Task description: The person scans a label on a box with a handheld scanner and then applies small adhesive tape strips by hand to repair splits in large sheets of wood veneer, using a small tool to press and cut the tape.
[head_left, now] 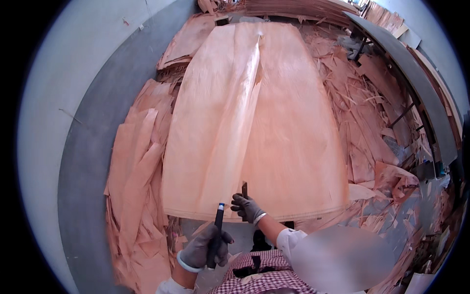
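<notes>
My left hand [199, 249], in a grey glove, is closed round a black-handled tool [215, 237] with a silver and blue end. The tool points up, just short of the near edge of a large stack of wood veneer sheets [293, 147]. At that same edge my gloved right hand [247, 208] is pinched on a short, dark, flat strip [245, 188], whose exact kind I cannot make out. Up the middle of the top sheet runs a raised, shiny fold of veneer [240, 108], torn or overlapping near its far end.
Loose veneer strips [134, 176] are heaped along the left side. More veneer scraps [350, 112] litter the right, beside a long grey bench [416, 73]. Further veneer stacks [298, 9] lie at the far end. A grey and white wall [98, 122] bounds the left.
</notes>
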Demonstrator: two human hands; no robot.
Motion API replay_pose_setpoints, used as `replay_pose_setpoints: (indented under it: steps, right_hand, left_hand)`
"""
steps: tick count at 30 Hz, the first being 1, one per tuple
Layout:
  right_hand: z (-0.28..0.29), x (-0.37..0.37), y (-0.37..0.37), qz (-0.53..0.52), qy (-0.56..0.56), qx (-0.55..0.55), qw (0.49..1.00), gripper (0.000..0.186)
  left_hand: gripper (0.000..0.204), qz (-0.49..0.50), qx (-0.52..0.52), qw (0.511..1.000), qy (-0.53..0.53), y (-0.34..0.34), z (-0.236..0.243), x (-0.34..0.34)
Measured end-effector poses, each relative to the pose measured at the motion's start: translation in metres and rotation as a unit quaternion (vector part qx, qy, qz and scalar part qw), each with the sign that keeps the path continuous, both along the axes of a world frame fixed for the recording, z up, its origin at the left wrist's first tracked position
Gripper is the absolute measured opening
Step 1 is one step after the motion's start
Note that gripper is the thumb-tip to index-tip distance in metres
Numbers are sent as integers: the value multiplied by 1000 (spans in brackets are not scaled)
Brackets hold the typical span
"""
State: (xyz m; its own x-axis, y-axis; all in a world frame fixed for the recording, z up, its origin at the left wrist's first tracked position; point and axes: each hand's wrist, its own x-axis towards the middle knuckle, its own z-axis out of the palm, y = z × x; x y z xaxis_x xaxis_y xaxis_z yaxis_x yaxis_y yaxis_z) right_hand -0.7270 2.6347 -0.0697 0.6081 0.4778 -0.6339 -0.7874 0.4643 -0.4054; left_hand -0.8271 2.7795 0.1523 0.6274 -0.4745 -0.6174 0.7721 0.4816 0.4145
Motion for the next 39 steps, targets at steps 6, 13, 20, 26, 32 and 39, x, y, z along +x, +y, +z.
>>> replay_pose_setpoints:
  steps: [6,13,20,26,32,39]
  right_hand:
    - [2,-41,2,85,-126,-147,977,76]
    - [2,-50,54,-33,-330,-386,861,101]
    - [-15,-36,9,-99,-297,-349,883,48]
    - [9,-45,-28,-131,-342,-285,886,41]
    - [57,-32,-15,-47,-470,-329,818,44]
    - [96,-22,4,93,-474,-392,783,43]
  left_hand:
    - [53,16,6,999,27,9,1,0]
    - [51,-25,31,999,13,7,2,3]
    - [44,-52,68,996,-15,15,-17,-3]
    - [33,-99,359,927,-50,31,-81,-20]
    - [48,-235,651,688,-220,22,-148,-32]
    - [58,-86,550,814,-168,-28,-148,-9]
